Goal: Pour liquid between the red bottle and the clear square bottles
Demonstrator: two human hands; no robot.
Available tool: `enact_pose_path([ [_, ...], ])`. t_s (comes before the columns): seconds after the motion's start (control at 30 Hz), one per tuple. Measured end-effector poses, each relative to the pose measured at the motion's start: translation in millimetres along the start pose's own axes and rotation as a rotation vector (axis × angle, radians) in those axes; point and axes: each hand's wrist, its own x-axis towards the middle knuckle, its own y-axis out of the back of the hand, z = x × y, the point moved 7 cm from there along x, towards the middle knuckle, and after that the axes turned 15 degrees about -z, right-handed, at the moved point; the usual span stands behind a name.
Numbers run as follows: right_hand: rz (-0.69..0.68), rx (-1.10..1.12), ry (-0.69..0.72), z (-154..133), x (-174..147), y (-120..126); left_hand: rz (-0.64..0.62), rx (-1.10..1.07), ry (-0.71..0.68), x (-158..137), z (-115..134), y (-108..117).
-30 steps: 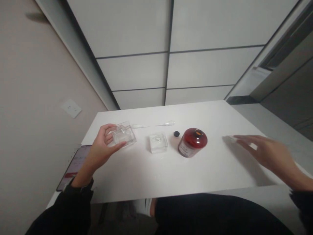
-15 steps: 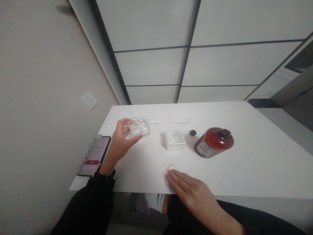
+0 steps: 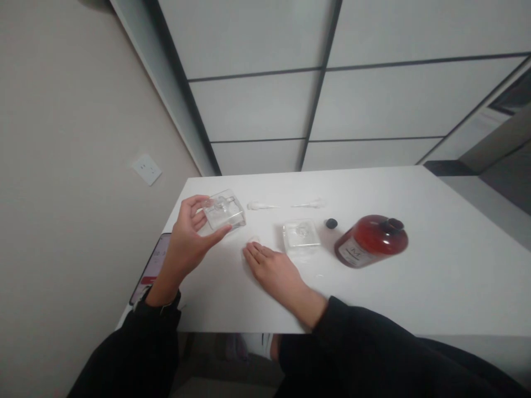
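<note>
My left hand grips a clear, square glass container by its sides, tilted above the left part of the table. My right hand, its fingers pressed together, holds a small white tissue flat against the tabletop; most of the tissue is hidden under the fingers. Just right of that hand stands a second clear square container. Beyond them lie two thin clear pieces like droppers, a left dropper and a right dropper.
A large red-brown bottle with a label and an uncapped neck stands on the right of the white table. A small black cap lies beside it. Partly behind my left forearm is a phone at the left edge.
My right hand has slid the tissue forward and left across the table, from near the front edge. My left hand keeps its hold on the container, which sits slightly further left in view.
</note>
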Motion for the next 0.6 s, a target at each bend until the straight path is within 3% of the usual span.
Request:
enact_pose_path([
  [0.3, 0.051, 0.046, -0.060, -6.8, -87.1, 6.6, -0.006, 0.071, -0.022, -2.0, 21.9, -7.1],
  [0.6, 0.043, -0.070, -0.216, 35.7, -167.5, 17.3, -0.024, 0.034, -0.013, -0.5, 20.4, -23.8],
])
